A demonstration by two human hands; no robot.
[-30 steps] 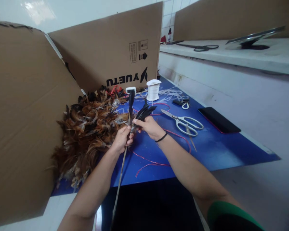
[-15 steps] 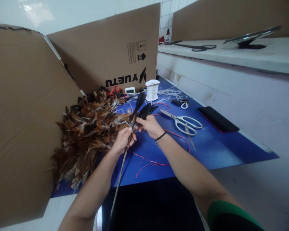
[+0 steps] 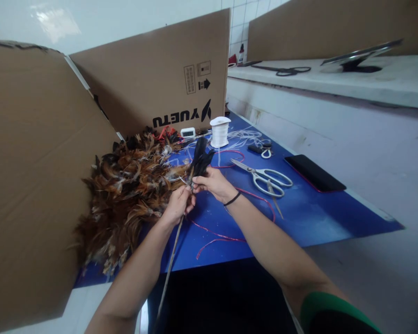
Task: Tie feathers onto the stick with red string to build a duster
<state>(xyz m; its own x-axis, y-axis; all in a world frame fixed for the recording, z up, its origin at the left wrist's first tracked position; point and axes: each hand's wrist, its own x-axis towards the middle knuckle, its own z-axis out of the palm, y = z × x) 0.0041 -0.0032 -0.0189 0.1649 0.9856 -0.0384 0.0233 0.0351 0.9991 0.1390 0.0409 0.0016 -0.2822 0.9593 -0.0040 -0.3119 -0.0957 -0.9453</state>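
Observation:
My left hand [image 3: 179,202] is closed around the top of a thin stick [image 3: 172,260], which slants down toward my lap. Dark feathers [image 3: 201,160] fan upward from the stick's upper end. Pinched at their base, the feathers are between the thumb and fingers of my right hand [image 3: 212,183], right beside the left. The fingertips partly hide where feathers and stick meet. A large heap of brown and black feathers [image 3: 125,185] lies just left of my hands on the blue table surface [image 3: 202,253].
Silver scissors [image 3: 264,180] lie right of my hands, beside a red cord [image 3: 226,235]. A white ribbon spool [image 3: 219,132] and small digital clock [image 3: 187,133] stand behind. A black phone [image 3: 315,173] is at the right edge. Cardboard panels [image 3: 153,69] wall the back and left.
My right hand has moved slightly left, toward the stick. The dark feathers, spread apart before, now stand closer together against the stick's end.

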